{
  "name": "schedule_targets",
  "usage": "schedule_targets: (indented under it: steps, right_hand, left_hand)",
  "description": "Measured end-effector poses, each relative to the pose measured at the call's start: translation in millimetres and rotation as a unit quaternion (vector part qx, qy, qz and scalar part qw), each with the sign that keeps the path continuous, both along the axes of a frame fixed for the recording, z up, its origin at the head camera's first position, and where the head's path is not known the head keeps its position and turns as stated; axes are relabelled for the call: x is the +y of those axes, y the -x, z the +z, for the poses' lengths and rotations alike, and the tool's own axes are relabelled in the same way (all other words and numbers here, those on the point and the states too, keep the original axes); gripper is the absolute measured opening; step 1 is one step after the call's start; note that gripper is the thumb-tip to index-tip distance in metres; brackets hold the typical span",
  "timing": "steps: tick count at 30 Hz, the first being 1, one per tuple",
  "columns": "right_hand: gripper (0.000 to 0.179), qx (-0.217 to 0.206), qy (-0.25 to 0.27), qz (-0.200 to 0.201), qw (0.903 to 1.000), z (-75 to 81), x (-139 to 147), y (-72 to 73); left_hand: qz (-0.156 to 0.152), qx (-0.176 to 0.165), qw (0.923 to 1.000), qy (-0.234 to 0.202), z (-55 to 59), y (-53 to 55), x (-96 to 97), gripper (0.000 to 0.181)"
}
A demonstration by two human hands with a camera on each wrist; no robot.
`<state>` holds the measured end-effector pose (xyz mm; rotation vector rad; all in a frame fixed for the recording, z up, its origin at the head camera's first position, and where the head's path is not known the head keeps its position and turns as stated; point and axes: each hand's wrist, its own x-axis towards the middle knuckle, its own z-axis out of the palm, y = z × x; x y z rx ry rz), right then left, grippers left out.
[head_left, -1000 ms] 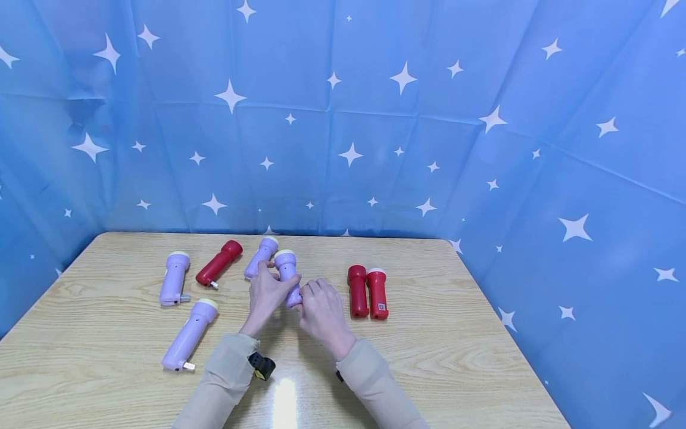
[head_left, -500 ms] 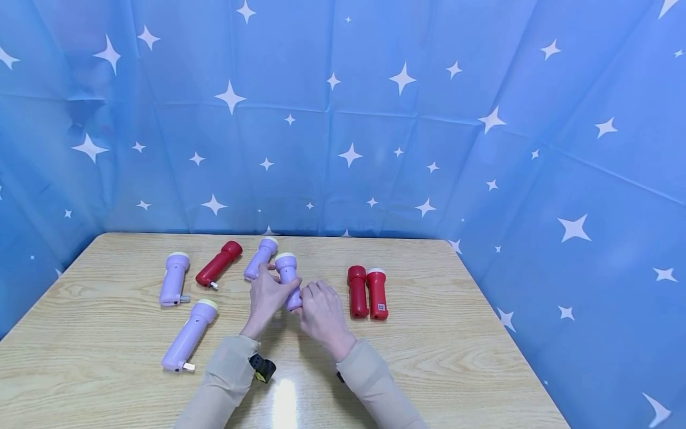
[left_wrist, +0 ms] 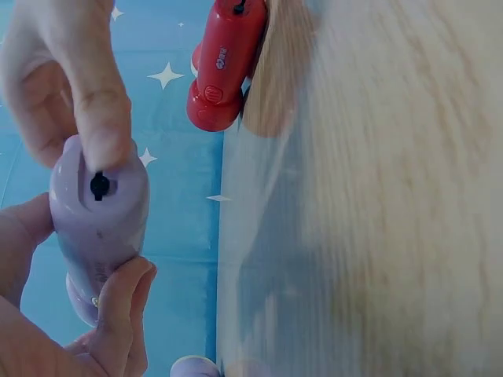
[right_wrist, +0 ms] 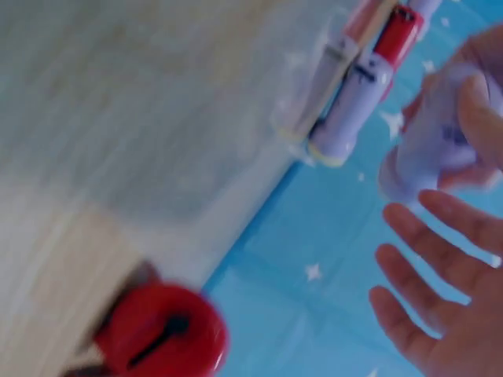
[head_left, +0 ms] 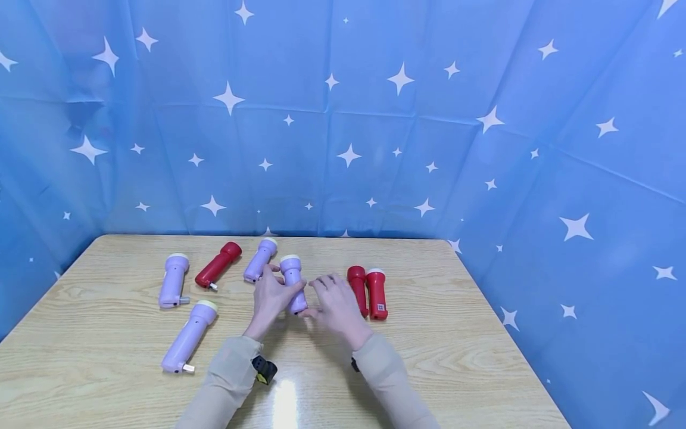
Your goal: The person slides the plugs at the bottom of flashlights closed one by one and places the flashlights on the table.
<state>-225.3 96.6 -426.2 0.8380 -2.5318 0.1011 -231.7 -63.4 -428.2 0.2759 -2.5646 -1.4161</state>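
Observation:
My left hand (head_left: 270,298) grips a lavender flashlight (head_left: 292,277) above the table, its pale lens end pointing away from me. In the left wrist view, the flashlight's base end (left_wrist: 98,188) shows a dark round fitting in a slot. The thumb of my right hand (head_left: 337,307) touches that end, while its other fingers are off the body. The right wrist view shows these fingers (right_wrist: 424,290) spread and nearly straight. Just behind the left hand lies another lavender flashlight (head_left: 259,262), partly hidden by the fingers.
Two lavender flashlights (head_left: 173,281) (head_left: 190,338) and a red flashlight (head_left: 218,265) lie at left, metal plugs sticking out at their bases. Close by my right hand, two red flashlights (head_left: 357,290) (head_left: 377,295) lie side by side. A blue starry curtain (head_left: 300,149) hangs behind the wooden table (head_left: 455,357).
My right hand's fingers have loosened from the flashlight's base, spread and moved slightly to the right. The left hand still holds the flashlight, which has shifted slightly right and toward me.

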Motion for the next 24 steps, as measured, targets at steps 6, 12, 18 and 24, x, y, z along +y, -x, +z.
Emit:
schedule_targets:
  steps: [6, 12, 18, 24]
  right_hand:
    - [0.067, -0.076, 0.042, -0.095, 0.9918, 3.2, 28, 11.1]
    - [0.069, -0.168, 0.083, -0.201, 0.9616, -0.5, 48, 16.6]
    - [0.073, -0.228, 0.081, -0.233, 0.9418, -4.0, 55, 17.0]
    - [0.074, -0.246, 0.078, -0.241, 0.9356, -3.3, 57, 17.2]
  left_hand:
    - [-0.009, -0.014, 0.9998, 0.004, -2.6, 0.0, -1.3, 0.064]
    - [-0.033, -0.040, 0.9986, 0.012, -4.9, 3.2, -0.3, 0.063]
    - [-0.049, -0.057, 0.9970, 0.018, -9.5, 10.3, 8.8, 0.062]
    - [-0.068, -0.071, 0.9948, 0.025, -12.9, 20.4, 26.4, 0.064]
